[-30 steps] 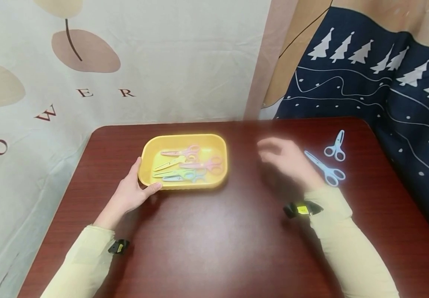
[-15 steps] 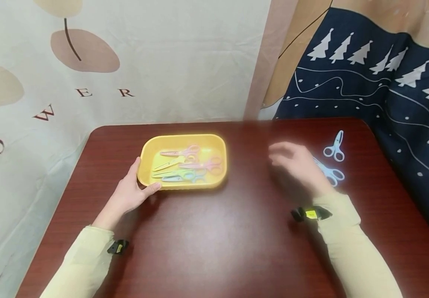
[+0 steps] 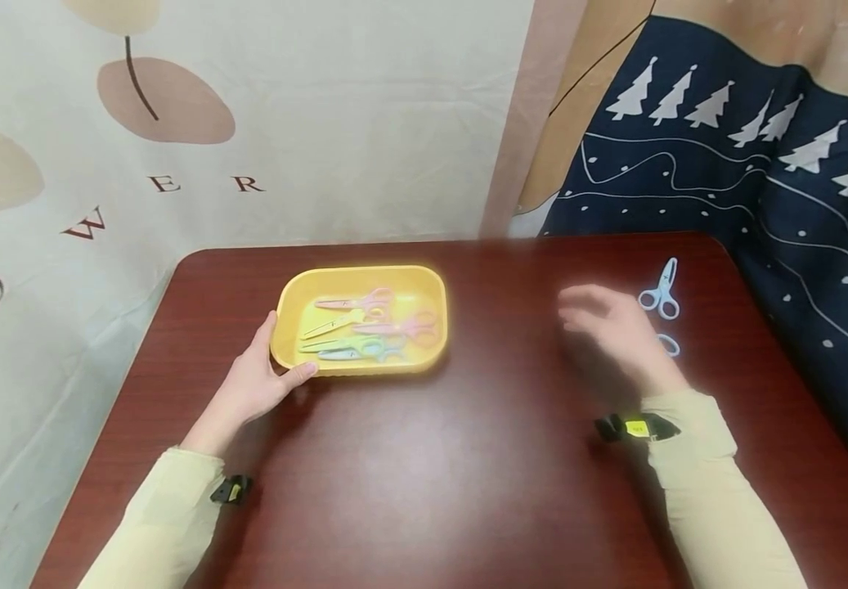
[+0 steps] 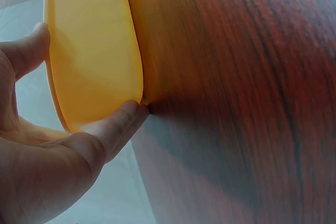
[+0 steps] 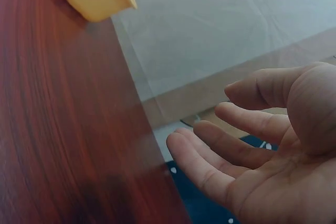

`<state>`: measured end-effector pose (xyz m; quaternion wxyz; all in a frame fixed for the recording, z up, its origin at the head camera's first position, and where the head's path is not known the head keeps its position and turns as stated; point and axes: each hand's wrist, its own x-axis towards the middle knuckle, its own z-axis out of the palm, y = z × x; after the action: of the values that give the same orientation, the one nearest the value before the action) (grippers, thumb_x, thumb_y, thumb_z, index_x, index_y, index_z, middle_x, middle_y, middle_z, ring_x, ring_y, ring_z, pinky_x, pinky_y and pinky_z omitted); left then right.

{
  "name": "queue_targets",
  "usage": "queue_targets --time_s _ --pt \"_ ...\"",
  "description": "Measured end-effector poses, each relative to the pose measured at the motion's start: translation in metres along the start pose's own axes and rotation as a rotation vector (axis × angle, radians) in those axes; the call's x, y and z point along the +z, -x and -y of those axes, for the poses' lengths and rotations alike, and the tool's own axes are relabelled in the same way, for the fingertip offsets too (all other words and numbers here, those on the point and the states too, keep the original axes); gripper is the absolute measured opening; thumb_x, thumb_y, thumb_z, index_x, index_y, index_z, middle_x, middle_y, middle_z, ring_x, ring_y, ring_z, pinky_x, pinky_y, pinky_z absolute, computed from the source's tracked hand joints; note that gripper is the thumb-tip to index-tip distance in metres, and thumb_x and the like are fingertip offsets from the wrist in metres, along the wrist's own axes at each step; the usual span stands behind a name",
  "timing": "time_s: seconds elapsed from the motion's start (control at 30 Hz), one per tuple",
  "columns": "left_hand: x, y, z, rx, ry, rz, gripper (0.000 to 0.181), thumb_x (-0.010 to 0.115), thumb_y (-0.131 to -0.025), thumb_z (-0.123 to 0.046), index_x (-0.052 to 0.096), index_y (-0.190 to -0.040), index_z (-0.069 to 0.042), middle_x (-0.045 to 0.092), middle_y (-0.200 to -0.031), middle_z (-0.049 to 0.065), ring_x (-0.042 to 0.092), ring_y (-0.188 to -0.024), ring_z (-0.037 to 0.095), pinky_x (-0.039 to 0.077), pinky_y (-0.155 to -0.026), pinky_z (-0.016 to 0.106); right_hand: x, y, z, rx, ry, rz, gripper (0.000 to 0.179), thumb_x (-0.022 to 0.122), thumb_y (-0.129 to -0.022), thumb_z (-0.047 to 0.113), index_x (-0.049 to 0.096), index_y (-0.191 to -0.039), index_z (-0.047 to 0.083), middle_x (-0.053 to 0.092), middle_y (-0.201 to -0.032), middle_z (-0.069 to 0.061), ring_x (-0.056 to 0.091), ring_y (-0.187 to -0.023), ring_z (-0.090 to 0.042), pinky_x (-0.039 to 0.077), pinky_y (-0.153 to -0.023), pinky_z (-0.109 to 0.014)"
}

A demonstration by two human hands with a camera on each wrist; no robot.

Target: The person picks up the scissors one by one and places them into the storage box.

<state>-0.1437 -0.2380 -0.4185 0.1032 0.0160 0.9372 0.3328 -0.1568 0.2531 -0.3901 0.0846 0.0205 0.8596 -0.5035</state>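
Note:
At the left end of a yellow plastic tray (image 3: 415,285), my left hand (image 3: 253,391) holds the rim, thumb on the near side. In the left wrist view the fingertips (image 4: 125,113) press against the tray's outer wall. Several child-size scissors lie in it, among them pink scissors (image 3: 356,301), yellow scissors (image 3: 334,324) and green scissors (image 3: 346,344). My right hand (image 3: 621,337) hovers over the table on the right, fingers loosely bent and holding nothing. Blue scissors (image 3: 664,293) lie just beyond it. A second blue pair is mostly hidden beneath it; one handle loop (image 3: 670,336) shows.
The dark red-brown table (image 3: 424,483) has rounded far corners. Behind it hang a pale printed cloth (image 3: 365,139) and, at the right, a navy cloth with white trees (image 3: 688,176). A strap with a small black device (image 3: 637,427) sits on each wrist.
My right hand has moved right, away from the tray, and now covers most of the nearer blue scissors. The left hand and tray have stayed in place.

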Motion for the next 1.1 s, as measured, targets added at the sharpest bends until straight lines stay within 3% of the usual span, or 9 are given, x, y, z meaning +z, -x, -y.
queue_targets --time_s 0.17,0.37,0.6,0.7,0.83,1.1 --pt "-0.001 0.001 -0.001 -0.006 -0.005 0.008 0.112 0.076 -0.094 -0.037 -0.002 -0.163 0.006 0.014 -0.166 0.033 0.026 -0.149 0.053 0.028 -0.117 0.066 -0.008 0.004 -0.007 0.047 0.012 -0.012 0.046 0.069 -0.1 0.035 0.06 -0.143 0.019 0.062 -0.139 -0.004 0.058 -0.124 -0.027 0.048 -0.106 -0.053" --pt "-0.001 0.001 0.0 -0.003 -0.007 0.002 0.112 0.076 -0.094 -0.037 -0.001 -0.163 0.006 0.015 -0.166 0.033 0.027 -0.149 0.053 0.028 -0.117 0.066 -0.017 0.009 -0.018 0.042 0.021 -0.022 0.048 0.068 -0.101 0.034 0.058 -0.144 0.014 0.061 -0.14 -0.011 0.06 -0.122 -0.031 0.049 -0.105 -0.055" --pt "-0.001 0.001 0.0 0.006 -0.009 0.001 0.111 0.076 -0.094 -0.037 0.0 -0.163 0.006 0.015 -0.166 0.033 0.028 -0.148 0.053 0.028 -0.117 0.065 -0.031 0.015 -0.031 0.052 0.084 -0.056 0.051 0.065 -0.102 0.04 0.058 -0.145 0.014 0.063 -0.139 -0.014 0.063 -0.118 -0.029 0.053 -0.097 -0.039" --pt "0.0 0.0 0.0 0.004 -0.008 0.001 0.112 0.076 -0.094 -0.037 -0.001 -0.163 0.006 0.015 -0.166 0.033 0.028 -0.149 0.053 0.028 -0.117 0.065 -0.035 0.017 -0.035 0.064 0.1 -0.057 0.054 0.062 -0.103 0.043 0.057 -0.146 0.012 0.063 -0.139 -0.017 0.066 -0.117 -0.032 0.053 -0.101 -0.045" --pt "-0.001 -0.001 0.0 0.008 -0.016 -0.003 0.112 0.076 -0.094 -0.038 0.0 -0.163 0.006 0.015 -0.166 0.033 0.029 -0.148 0.053 0.028 -0.117 0.065 -0.04 0.02 -0.04 0.097 0.098 -0.065 0.06 0.062 -0.101 0.047 0.054 -0.148 0.011 0.061 -0.141 -0.02 0.068 -0.117 -0.038 0.046 -0.106 -0.061" --pt "0.0 0.0 0.0 0.005 -0.011 0.005 0.112 0.076 -0.094 -0.038 -0.001 -0.163 0.006 0.014 -0.167 0.033 0.027 -0.149 0.052 0.027 -0.118 0.065 -0.05 0.025 -0.05 0.129 0.116 -0.097 0.063 0.063 -0.101 0.049 0.052 -0.151 0.012 0.057 -0.145 -0.021 0.067 -0.115 -0.038 0.048 -0.095 -0.048"
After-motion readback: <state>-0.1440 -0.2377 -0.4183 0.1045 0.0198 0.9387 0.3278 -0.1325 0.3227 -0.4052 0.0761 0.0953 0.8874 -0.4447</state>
